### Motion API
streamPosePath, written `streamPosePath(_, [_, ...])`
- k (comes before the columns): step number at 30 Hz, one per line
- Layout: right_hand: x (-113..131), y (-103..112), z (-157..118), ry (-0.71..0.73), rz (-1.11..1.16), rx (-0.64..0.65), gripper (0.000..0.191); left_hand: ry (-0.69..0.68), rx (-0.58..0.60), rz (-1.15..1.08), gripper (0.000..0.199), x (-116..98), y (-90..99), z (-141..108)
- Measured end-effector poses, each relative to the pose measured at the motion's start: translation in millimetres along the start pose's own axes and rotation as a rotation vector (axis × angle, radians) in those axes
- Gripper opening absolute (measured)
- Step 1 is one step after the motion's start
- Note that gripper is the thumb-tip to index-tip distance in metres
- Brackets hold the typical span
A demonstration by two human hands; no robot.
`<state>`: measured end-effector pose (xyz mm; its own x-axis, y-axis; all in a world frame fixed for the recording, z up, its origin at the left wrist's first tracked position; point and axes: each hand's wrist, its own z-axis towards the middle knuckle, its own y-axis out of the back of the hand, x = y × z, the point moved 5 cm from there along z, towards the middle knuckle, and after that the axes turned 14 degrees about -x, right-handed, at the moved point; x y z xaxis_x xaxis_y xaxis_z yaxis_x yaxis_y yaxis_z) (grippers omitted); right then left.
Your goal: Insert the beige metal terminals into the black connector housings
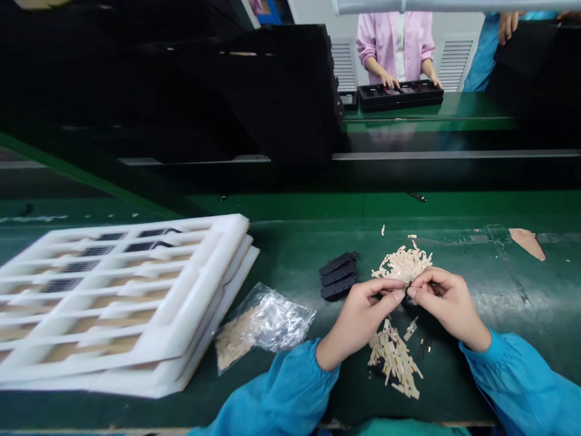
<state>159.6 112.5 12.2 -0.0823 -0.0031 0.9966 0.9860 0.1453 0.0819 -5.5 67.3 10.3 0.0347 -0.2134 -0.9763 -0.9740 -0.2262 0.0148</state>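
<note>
My left hand (370, 306) and my right hand (447, 303) meet fingertip to fingertip, each in a pinch. A tiny dark piece shows between them, too small to name. Just beyond the fingers lies a loose heap of small cream-coloured flat pieces (403, 261). A second pile of longer cream strips (397, 360) lies on the near side, with some dark bits among them. Beside my left hand sit black ribbed plastic blocks (338, 277), side by side. Small dark pieces with shiny ends (425, 348) rest below my right hand.
A clear plastic bag (281, 318) with cream pieces lies left of my hands. Stacked white foam trays (167, 339) fill the left side of the green table (499, 387). Across the bench, a person in pink handles a black tray (402, 97). A brown scrap (526, 242) lies right.
</note>
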Motion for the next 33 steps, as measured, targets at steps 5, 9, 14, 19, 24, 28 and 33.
streamPosePath(5, [0.3, -3.1, -1.5, -0.095, 0.091, 0.103, 0.025, 0.113, 0.094, -0.147, 0.032, 0.5, -2.6, 0.6])
streamPosePath(9, [-0.8, -5.3, -3.1, -0.165, 0.144, 0.153, 0.029, 0.179, 0.143, -0.209, 0.041, 4.1, -5.0, -1.1])
streamPosePath(14, [-2.0, -6.8, -5.1, -0.210, 0.172, 0.141, 0.026, 0.190, 0.168, -0.229, 0.044, 5.3, -6.3, -2.5])
streamPosePath(19, [-7.6, -13.2, -10.8, -0.386, 0.289, 0.174, 0.029, 0.237, 0.187, -0.263, 0.048, 10.1, -6.7, -3.1])
streamPosePath(24, [-15.7, -15.7, -14.9, -0.478, 0.317, 0.170, 0.031, 0.242, 0.188, -0.247, 0.050, 17.8, -11.1, -3.5])
streamPosePath(28, [-16.5, -12.9, -16.4, -0.479, 0.294, 0.169, 0.033, 0.205, 0.184, -0.159, 0.056, 14.1, -14.8, -6.8])
streamPosePath(33, [-16.3, -4.2, -12.3, -0.434, 0.229, 0.116, 0.035, -0.329, -0.047, 0.417, 0.043, -27.5, 32.4, -12.8])
